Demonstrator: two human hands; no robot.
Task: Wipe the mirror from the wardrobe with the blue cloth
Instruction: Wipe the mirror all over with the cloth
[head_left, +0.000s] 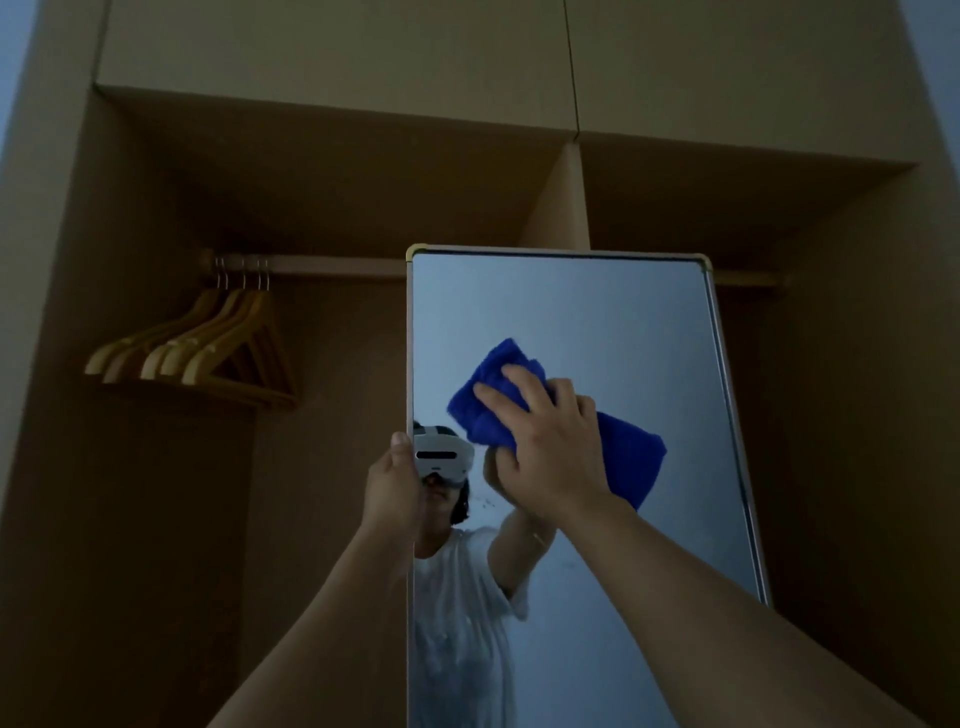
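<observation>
A tall framed mirror (582, 312) stands upright in front of the open wooden wardrobe (332, 171). My right hand (545, 441) presses the crumpled blue cloth (631, 457) flat against the middle of the glass, fingers spread over it. My left hand (392, 488) grips the mirror's left edge at about the same height, thumb on the front of the frame. The glass reflects a person in a white shirt wearing a headset. A few small dark specks show on the glass just below the cloth.
Several wooden hangers (202, 348) hang on the wardrobe rail (322, 266) to the left of the mirror. A vertical divider (563, 202) and upper shelf sit behind the mirror's top. The room is dim.
</observation>
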